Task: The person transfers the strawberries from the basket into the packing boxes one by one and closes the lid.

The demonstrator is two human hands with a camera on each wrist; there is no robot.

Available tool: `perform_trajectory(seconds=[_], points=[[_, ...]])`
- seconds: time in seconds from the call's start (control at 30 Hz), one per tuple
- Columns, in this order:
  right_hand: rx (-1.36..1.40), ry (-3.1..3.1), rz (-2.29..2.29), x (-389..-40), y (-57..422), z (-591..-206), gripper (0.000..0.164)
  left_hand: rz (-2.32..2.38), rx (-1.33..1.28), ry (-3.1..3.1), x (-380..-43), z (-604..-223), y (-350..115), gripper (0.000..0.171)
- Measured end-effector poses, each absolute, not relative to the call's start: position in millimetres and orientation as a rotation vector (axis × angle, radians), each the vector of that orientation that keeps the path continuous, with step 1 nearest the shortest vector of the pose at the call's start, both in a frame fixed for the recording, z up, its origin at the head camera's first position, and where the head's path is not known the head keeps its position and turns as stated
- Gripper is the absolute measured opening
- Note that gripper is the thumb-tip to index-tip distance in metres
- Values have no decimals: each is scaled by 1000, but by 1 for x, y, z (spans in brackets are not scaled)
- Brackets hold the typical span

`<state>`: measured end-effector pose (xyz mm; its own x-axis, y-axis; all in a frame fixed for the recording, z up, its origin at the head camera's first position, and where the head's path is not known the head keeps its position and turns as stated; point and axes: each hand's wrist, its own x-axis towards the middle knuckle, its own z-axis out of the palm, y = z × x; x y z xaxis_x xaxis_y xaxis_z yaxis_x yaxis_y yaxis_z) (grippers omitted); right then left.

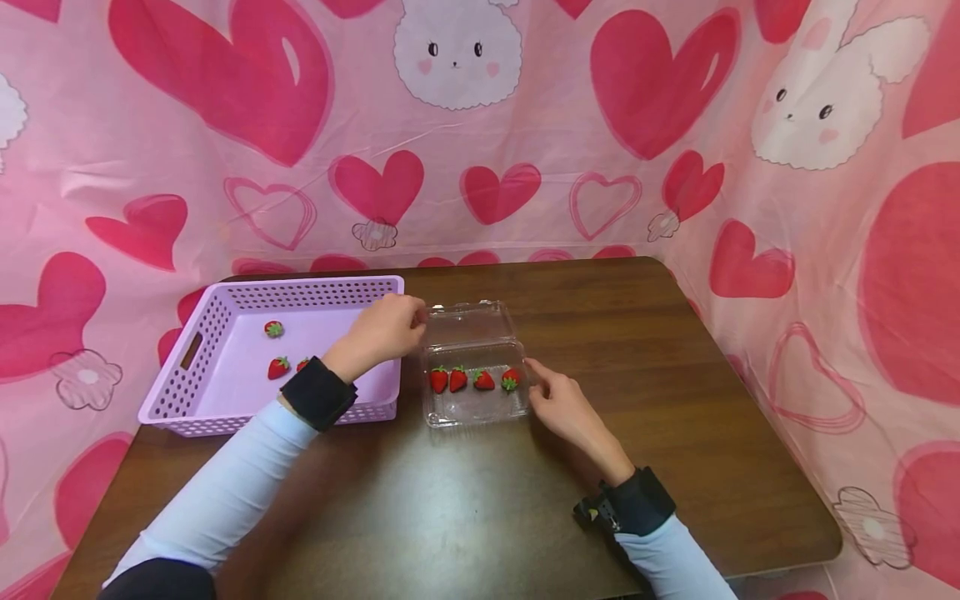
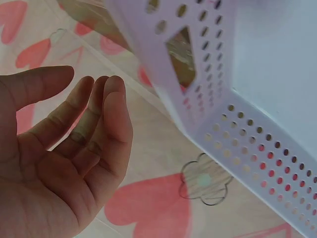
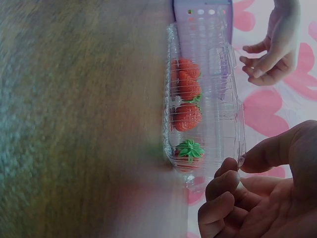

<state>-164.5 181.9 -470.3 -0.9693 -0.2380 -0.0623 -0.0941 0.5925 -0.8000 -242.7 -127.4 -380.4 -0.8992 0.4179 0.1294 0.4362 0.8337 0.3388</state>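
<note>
A clear plastic clamshell box (image 1: 472, 408) rests on the table with its lid (image 1: 471, 323) raised toward the back. Several strawberries (image 1: 483, 380) lie in a row inside it. On the box's right side, my right hand (image 1: 564, 406) pinches the rim between thumb and forefinger, as the right wrist view shows. My left hand (image 1: 386, 329) hovers over the basket's right edge, close to the lid's left side. Its fingers (image 2: 115, 119) are loosely bent and hold nothing in the left wrist view. The right wrist view shows a gap between this hand and the box.
A lilac perforated basket (image 1: 315, 293) stands on the left of the brown wooden table (image 1: 480, 517). More strawberries (image 1: 278, 367) lie in it, one partly hidden by my left wrist. Pink heart-patterned cloth (image 1: 555, 100) hangs behind and to the right.
</note>
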Motion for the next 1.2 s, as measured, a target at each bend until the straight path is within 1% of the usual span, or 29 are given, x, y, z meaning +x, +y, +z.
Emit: perform_trajectory(seconds=[0.37,0.63,0.87,1.13,1.2], points=[[-276,2644,-1335,-163,181,-470,55,-532,-633,-3019,-256,-385,-155,7],[-276,2643,-1339,-165,182,-470,55,-483,-546,-3113,-266,-389,-178,15],[-275,2643,-1338,-163,182,-469,55,-454,-503,-3206,-268,-390,-194,22],[-267,2637,-1337,-163,181,-469,55,-316,-386,-3260,-266,-395,-208,13],[-267,2638,-1335,-162,181,-468,55,-309,-380,-3287,-266,-395,-210,14]])
